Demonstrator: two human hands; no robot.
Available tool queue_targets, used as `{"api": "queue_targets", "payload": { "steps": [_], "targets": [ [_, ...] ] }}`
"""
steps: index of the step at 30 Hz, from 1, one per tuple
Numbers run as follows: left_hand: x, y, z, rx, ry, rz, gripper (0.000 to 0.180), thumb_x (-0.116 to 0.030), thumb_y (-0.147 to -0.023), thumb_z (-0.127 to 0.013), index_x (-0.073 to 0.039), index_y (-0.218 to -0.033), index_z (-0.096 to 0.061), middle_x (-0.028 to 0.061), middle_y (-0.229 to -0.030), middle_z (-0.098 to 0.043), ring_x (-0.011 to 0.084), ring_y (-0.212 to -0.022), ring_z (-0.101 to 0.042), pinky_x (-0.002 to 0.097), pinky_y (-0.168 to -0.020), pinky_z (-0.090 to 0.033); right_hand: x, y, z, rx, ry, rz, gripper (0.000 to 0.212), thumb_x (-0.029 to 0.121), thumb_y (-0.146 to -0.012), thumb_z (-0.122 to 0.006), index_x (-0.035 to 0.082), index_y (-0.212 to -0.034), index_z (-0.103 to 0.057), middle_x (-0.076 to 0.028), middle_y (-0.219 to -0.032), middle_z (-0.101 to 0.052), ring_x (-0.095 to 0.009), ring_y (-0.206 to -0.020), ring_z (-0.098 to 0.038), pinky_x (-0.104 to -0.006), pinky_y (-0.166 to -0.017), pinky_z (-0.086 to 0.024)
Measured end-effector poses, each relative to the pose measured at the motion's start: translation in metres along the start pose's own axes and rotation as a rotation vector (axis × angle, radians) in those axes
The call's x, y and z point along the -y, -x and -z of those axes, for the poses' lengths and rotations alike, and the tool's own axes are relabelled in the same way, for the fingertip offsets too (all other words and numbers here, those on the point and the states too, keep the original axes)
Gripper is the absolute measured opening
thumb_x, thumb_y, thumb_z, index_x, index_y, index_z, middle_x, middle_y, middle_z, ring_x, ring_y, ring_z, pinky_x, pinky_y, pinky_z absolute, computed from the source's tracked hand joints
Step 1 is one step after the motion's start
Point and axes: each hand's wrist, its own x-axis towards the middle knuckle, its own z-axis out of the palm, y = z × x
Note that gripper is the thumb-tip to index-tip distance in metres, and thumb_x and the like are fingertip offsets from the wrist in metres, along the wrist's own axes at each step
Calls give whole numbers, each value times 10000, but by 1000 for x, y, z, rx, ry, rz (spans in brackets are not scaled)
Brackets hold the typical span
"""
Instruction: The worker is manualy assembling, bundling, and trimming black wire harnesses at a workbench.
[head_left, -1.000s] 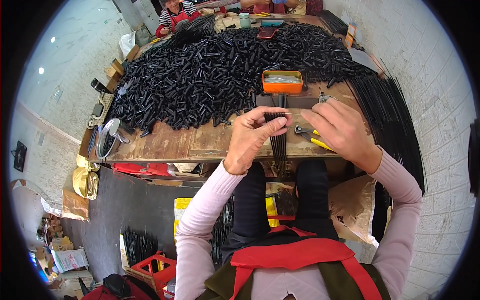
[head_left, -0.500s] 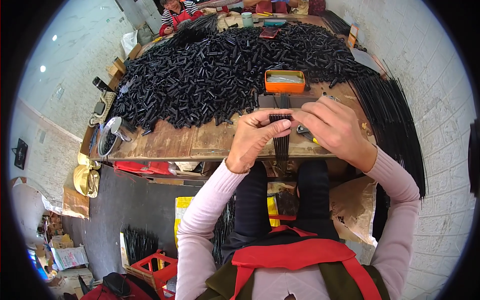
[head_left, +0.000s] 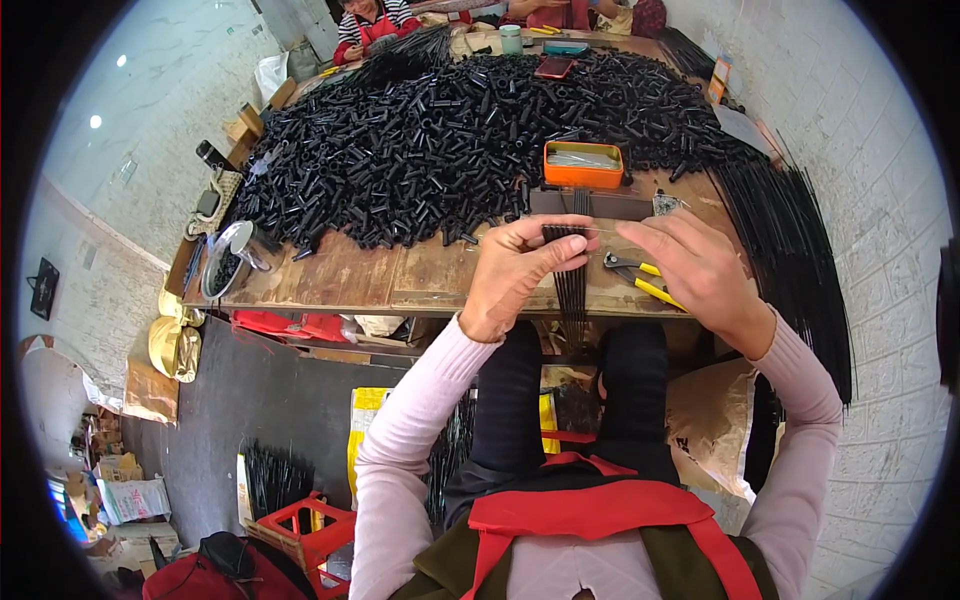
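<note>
My left hand (head_left: pixel 515 268) is closed, thumb and fingers pinching a flat row of thin black rods (head_left: pixel 571 300) near the table's front edge. The rods lie side by side, and their lower ends hang past the edge. To the right, my right hand (head_left: pixel 700 275) is closed in a pinch at the end of a fine pale wire (head_left: pixel 607 231). That wire stretches across the short gap to the rods at my left fingertips. Beneath my right hand lie cutting pliers (head_left: pixel 648 280) with yellow handles, partly covered by the hand.
A big heap of short black tubes (head_left: pixel 400 150) covers most of the wooden table (head_left: pixel 430 275). An orange tin (head_left: pixel 584 176) holds thin pale pieces. Long black rods (head_left: pixel 790 250) hang off the right side. A clear jar (head_left: pixel 240 255) lies front left. Other people sit at the far end.
My right hand has drawn away to the right from the rods, and the wire now shows between the hands. More of the pliers is visible. My left hand keeps its grip.
</note>
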Motion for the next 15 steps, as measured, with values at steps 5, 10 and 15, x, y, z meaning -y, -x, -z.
{"api": "queue_targets", "payload": {
  "steps": [5, 10, 15],
  "targets": [
    [-3, 2, -6, 77, -24, 6, 318, -35, -903, -673, 38, -1209, -631, 163, -1129, -685, 220, -1032, -680, 317, -897, -575, 0, -4, -6, -2, -68, 11, 409, -52, -781, -625, -7, -1187, -635, -139, -979, -654, -282, -838, -627, -359, -706, -515],
    [25, 3, 12, 122, -283, -67, 357, -131, -849, -757, -2, -1172, -676, 103, -1035, -725, 196, -975, -688, 319, -840, -559, -15, -16, -4, -156, 46, -46, 350, -13, -853, -625, 54, -1195, -647, -120, -1069, -679, -276, -895, -659, -357, -777, -524],
    [91, 20, 43, 204, -1574, -202, 787, -314, -688, -834, -102, -1380, -526, 199, -1409, -499, 377, -1297, -476, 443, -1058, -416, -67, 40, -37, 184, -324, -517, 213, 112, -925, -593, 19, -1102, -664, -145, -969, -698, -300, -831, -663, -354, -746, -515]
  ]
}}
